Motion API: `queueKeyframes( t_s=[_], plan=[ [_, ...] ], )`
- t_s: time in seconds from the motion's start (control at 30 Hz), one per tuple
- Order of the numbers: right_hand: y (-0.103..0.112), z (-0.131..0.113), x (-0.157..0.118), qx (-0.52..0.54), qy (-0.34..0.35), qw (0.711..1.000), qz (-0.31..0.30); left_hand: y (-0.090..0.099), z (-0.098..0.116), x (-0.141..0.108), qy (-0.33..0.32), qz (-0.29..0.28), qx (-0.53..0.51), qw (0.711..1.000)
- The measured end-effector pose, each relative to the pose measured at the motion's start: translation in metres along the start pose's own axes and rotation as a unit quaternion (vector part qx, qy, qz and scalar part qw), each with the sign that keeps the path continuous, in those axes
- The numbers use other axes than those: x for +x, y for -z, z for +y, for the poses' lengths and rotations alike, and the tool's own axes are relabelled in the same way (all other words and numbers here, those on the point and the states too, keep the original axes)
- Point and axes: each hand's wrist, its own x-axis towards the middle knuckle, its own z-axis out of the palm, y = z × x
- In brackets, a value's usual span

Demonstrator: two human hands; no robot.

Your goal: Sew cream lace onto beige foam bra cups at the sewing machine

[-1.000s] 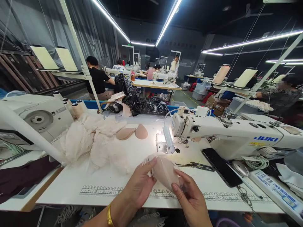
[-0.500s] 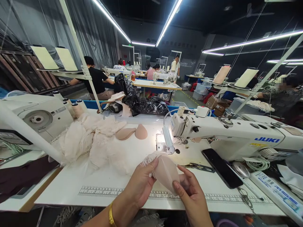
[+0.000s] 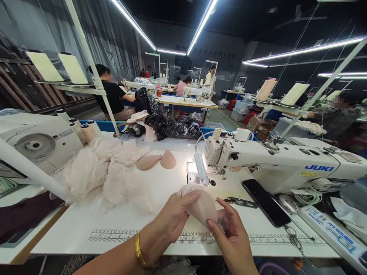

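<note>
A beige bra cup (image 3: 204,206) with pale lace at its upper left is held between both hands, above the table's printed ruler. My left hand (image 3: 172,217) grips its left side, thumb lying on the front face. On the lower right edge my right hand (image 3: 231,235) pinches it with the thumb, the index finger raised apart. Just beyond the cup stands the needle area of a white sewing machine (image 3: 275,156), lit by a small lamp (image 3: 201,168). Two beige pads (image 3: 168,159) lie farther back on the left.
A heap of cream lace fabric (image 3: 111,172) covers the table's left side. Right of my hands lie black thread snips (image 3: 242,201), a black phone (image 3: 266,202) and a long white box (image 3: 335,236). Black plastic bags (image 3: 172,128) sit behind the table. Several people work at machines beyond.
My left thumb has slid farther right over the cup's face, and the cup has turned slightly. The whole view has shifted a little.
</note>
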Motion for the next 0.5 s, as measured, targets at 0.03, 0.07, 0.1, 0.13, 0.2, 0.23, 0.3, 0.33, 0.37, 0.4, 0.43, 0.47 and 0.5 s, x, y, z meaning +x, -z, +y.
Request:
queueKeyframes(
  t_s=[0.03, 0.07, 0.1, 0.13, 0.2, 0.23, 0.3, 0.33, 0.37, 0.4, 0.43, 0.47, 0.5],
  plan=[
    [0.003, 0.002, 0.003, 0.000, 0.001, 1.000, -0.010, 0.000, 0.004, 0.001, -0.004, -0.017, 0.017, 1.000],
    [0.008, 0.004, 0.008, -0.001, 0.003, 1.000, -0.022, 0.000, 0.010, 0.001, -0.011, -0.047, 0.042, 0.998],
    [0.013, 0.005, 0.014, -0.005, 0.007, 0.999, -0.040, 0.001, 0.016, 0.001, -0.022, -0.086, 0.076, 0.993],
    [0.019, 0.006, 0.023, -0.015, 0.019, 0.998, -0.058, 0.001, 0.024, 0.002, -0.037, -0.129, 0.127, 0.983],
    [0.030, 0.004, 0.046, -0.057, 0.067, 0.991, -0.101, 0.003, 0.038, 0.006, -0.084, -0.228, 0.292, 0.925],
    [0.034, 0.002, 0.060, -0.090, 0.110, 0.982, -0.123, 0.004, 0.044, 0.009, -0.122, -0.277, 0.391, 0.869],
    [0.038, -0.002, 0.090, -0.175, 0.219, 0.942, -0.185, 0.008, 0.052, 0.021, -0.208, -0.348, 0.562, 0.721],
    [0.037, -0.003, 0.105, -0.236, 0.276, 0.905, -0.223, 0.011, 0.053, 0.028, -0.245, -0.369, 0.616, 0.652],
    [0.035, -0.004, 0.118, -0.297, 0.326, 0.864, -0.242, 0.013, 0.053, 0.036, -0.270, -0.380, 0.648, 0.602],
    [0.032, -0.003, 0.128, -0.346, 0.363, 0.826, -0.256, 0.016, 0.051, 0.044, -0.284, -0.385, 0.666, 0.573],
    [0.028, -0.002, 0.136, -0.382, 0.382, 0.798, -0.266, 0.019, 0.050, 0.052, -0.288, -0.386, 0.676, 0.558],
    [0.025, 0.001, 0.142, -0.398, 0.387, 0.787, -0.268, 0.022, 0.047, 0.058, -0.290, -0.384, 0.681, 0.552],
    [0.023, 0.004, 0.144, -0.398, 0.378, 0.794, -0.262, 0.024, 0.046, 0.063, -0.289, -0.382, 0.684, 0.550]
  ],
)
